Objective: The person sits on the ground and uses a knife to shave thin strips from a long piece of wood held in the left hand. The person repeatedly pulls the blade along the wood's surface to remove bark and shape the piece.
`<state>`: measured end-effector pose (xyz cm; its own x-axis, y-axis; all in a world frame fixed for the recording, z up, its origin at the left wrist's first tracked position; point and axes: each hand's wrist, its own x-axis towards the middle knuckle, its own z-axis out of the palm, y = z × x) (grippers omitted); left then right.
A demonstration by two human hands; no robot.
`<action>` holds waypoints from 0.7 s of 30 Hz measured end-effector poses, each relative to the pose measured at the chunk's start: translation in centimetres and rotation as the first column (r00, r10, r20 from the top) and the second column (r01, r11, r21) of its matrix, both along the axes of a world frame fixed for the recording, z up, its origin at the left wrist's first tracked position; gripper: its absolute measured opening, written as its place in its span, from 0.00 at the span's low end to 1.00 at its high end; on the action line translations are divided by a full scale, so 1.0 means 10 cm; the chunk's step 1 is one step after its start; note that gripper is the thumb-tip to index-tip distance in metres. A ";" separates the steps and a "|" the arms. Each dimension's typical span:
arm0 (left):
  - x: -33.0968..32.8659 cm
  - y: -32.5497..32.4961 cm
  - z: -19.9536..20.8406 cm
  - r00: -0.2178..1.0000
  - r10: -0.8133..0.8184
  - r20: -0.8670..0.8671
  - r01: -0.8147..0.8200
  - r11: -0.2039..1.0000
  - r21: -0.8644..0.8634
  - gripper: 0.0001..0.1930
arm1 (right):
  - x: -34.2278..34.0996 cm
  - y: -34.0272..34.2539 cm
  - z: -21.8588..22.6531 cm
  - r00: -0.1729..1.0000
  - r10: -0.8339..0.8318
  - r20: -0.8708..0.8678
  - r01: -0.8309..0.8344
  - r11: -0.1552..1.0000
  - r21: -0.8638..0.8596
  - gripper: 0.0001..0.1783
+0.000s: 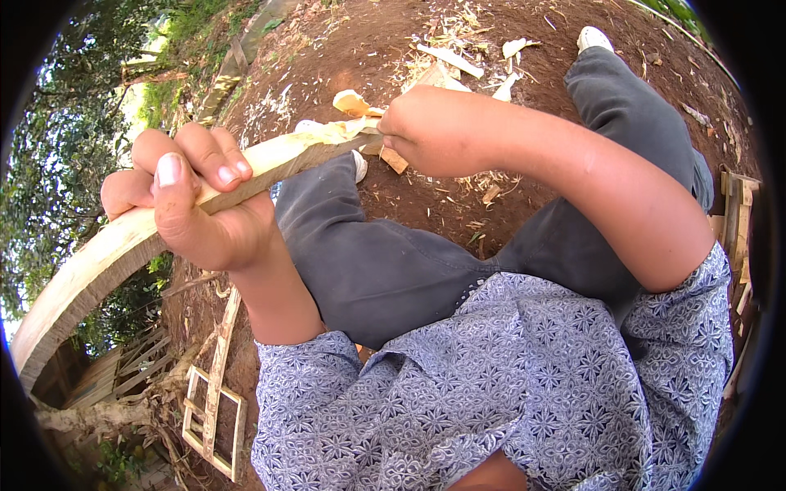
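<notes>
A long, pale strip of wood [282, 154] with a dark rough side runs from the lower left up to the middle of the head view. My left hand [201, 184] is closed round it, thumb and fingers on opposite sides. At its far end my right hand [434, 131] is closed in a fist against the wood. What lies inside that fist is hidden. A curled pale shaving [352, 103] sticks up from the wood just left of my right fist.
My legs in dark trousers [377, 262] are spread below the wood. Wood chips [450, 59] litter the brown soil [327, 45] ahead. A wooden frame [214, 421] lies at lower left, and wooden pieces [741, 213] stand at far right.
</notes>
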<state>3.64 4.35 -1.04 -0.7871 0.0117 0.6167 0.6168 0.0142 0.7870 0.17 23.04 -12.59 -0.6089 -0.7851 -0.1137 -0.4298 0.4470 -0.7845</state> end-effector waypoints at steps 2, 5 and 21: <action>-0.03 -0.07 -0.02 0.997 -0.080 0.001 0.080 0.996 0.042 0.12 | -0.16 0.07 -0.09 0.995 0.006 0.103 0.000 0.998 -0.057 0.13; 0.00 -0.10 0.00 0.995 -0.096 0.017 0.095 0.995 0.034 0.14 | -0.17 0.10 -0.06 0.998 0.027 0.064 -0.020 0.995 -0.098 0.13; -0.07 -0.09 -0.03 0.973 0.231 -0.016 -0.230 0.971 0.064 0.14 | 0.44 -0.23 -0.11 0.968 -0.248 0.025 0.249 0.963 -0.102 0.11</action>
<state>2.95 3.47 -1.39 -0.7499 -0.2066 0.6284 0.6203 0.1103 0.7766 4.61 20.72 -13.74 -0.7856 -0.6169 -0.0486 -0.3055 0.4548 -0.8365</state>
